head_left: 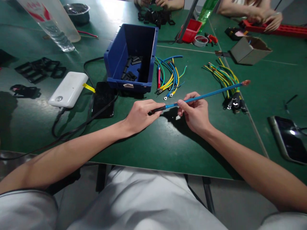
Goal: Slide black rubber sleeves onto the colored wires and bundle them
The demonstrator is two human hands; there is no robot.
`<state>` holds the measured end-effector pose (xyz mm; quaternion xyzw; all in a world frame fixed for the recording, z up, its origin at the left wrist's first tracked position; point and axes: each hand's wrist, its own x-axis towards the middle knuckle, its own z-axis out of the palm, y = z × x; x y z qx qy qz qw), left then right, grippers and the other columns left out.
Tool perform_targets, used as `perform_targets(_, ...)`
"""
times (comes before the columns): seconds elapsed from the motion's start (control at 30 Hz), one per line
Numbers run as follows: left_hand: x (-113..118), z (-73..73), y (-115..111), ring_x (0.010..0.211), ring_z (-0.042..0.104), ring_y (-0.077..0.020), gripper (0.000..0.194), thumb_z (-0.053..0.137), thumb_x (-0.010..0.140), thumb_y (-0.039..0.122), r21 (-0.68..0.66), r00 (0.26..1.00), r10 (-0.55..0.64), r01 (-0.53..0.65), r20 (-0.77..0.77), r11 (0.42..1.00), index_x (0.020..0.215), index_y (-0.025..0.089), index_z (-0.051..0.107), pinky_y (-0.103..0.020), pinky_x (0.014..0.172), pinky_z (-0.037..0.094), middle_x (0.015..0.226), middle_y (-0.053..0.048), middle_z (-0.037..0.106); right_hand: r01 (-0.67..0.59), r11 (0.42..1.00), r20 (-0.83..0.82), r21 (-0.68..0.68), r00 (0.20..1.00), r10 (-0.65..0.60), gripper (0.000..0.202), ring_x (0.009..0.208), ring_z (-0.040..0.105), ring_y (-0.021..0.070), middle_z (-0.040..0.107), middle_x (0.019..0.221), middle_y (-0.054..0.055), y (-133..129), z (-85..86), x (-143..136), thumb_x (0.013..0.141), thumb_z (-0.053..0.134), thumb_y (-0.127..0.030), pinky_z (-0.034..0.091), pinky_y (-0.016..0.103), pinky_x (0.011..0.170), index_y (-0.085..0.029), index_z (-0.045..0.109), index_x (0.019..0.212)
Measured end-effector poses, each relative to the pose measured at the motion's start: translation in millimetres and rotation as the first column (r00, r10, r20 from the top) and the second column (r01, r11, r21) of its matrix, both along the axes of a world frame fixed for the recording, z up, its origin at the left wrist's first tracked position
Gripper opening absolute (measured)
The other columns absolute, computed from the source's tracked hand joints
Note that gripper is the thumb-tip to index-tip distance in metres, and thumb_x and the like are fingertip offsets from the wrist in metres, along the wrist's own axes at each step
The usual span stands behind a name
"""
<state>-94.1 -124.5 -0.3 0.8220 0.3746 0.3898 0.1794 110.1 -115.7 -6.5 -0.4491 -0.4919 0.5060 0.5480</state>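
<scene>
A blue wire [216, 92] with a bare copper end on the right runs slantwise between my two hands above the green table. My left hand [144, 115] pinches a black sleeve [158, 109] at the wire's left end. Further along, my right hand [195, 112] grips the wire between thumb and fingers. Just beyond my hands lies a loose bunch of blue, yellow and green wires [173, 76] with ring terminals. Behind the wire's right part rests a second bunch [225, 78], its terminal ends covered in black sleeves [236, 102].
A blue bin [129, 76] holding short black tubes stands beyond my left hand. Left of it are a black phone [103, 99], a white power bank [69, 89] and cables. Another phone [289, 139] lies right. A cardboard box [250, 51] and co-workers' hands [266, 19] are across the table.
</scene>
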Motion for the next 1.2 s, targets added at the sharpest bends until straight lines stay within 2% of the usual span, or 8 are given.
perform_targets(0.13, -0.2, -2.3, 1.4, 0.061, 0.063, -0.0100, 0.024, 0.067, 0.081, 0.024, -0.038, 0.999, 0.037, -0.037, 0.010, 0.999, 0.101, 0.014, 0.072, -0.021, 0.062, 0.049, 0.083, -0.005, 0.074, -0.008, 1.000, -0.007, 0.012, 1.000, 0.008, 0.034, 0.041, 0.054, 0.0082, 0.058, 0.056, -0.007, -0.6, 0.2, 0.7, 0.067, 0.080, -0.035, 0.040, 0.019, 0.037, -0.023, 0.049, 0.076)
perform_targets(0.27, 1.0, -3.3, 2.9, 0.062, 0.065, -0.0111, 0.024, 0.068, 0.080, 0.025, -0.067, 0.999, 0.036, -0.035, 0.019, 0.997, 0.101, 0.014, 0.072, -0.021, 0.061, 0.050, 0.085, -0.006, 0.075, -0.022, 1.000, -0.010, 0.001, 1.000, 0.022, 0.034, 0.041, 0.053, 0.0078, 0.060, 0.058, -0.006, -0.7, 0.7, 1.2, 0.068, 0.079, -0.035, 0.041, 0.019, 0.038, -0.023, 0.049, 0.078)
perform_targets(0.47, 1.4, -6.0, 2.7, 0.074, 0.070, -0.0144, 0.022, 0.066, 0.082, 0.020, 0.045, 1.000, -0.006, 0.006, -0.004, 0.999, 0.102, 0.015, 0.071, -0.023, 0.068, 0.053, 0.091, -0.007, 0.075, -0.035, 0.999, 0.008, 0.005, 0.999, 0.035, 0.034, 0.040, 0.054, 0.0094, 0.056, 0.051, -0.008, -0.8, 1.7, -1.1, 0.067, 0.080, -0.034, 0.042, 0.020, 0.038, -0.022, 0.050, 0.078)
perform_targets(0.63, 0.8, -7.3, 2.7, 0.070, 0.069, -0.0142, 0.022, 0.063, 0.083, 0.018, 0.085, 1.000, -0.025, 0.026, -0.009, 0.996, 0.103, 0.013, 0.071, -0.023, 0.066, 0.052, 0.087, -0.008, 0.074, -0.037, 0.999, 0.022, 0.001, 0.999, 0.037, 0.033, 0.037, 0.052, 0.0089, 0.056, 0.048, -0.008, -1.4, 0.3, -1.6, 0.068, 0.079, -0.034, 0.042, 0.020, 0.038, -0.022, 0.049, 0.076)
perform_targets(0.93, 1.5, -3.0, 4.5, 0.062, 0.065, -0.0119, 0.023, 0.067, 0.080, 0.021, -0.013, 0.999, -0.020, 0.021, 0.033, 1.000, 0.102, 0.014, 0.072, -0.022, 0.060, 0.050, 0.082, -0.007, 0.074, -0.049, 0.998, 0.003, -0.042, 0.999, 0.049, 0.034, 0.039, 0.054, 0.0082, 0.060, 0.052, -0.007, -0.9, 0.1, -0.3, 0.067, 0.080, -0.032, 0.044, 0.019, 0.038, -0.021, 0.050, 0.077)
perform_targets(1.2, 0.7, -2.2, 5.8, 0.061, 0.065, -0.0121, 0.023, 0.069, 0.079, 0.021, -0.071, 1.000, -0.020, 0.020, 0.007, 0.997, 0.101, 0.014, 0.072, -0.022, 0.058, 0.049, 0.078, -0.005, 0.074, -0.070, 0.996, 0.009, -0.048, 0.997, 0.070, 0.035, 0.038, 0.053, 0.0092, 0.060, 0.052, -0.006, -0.3, 0.4, 0.0, 0.066, 0.081, -0.033, 0.044, 0.020, 0.037, -0.021, 0.050, 0.078)
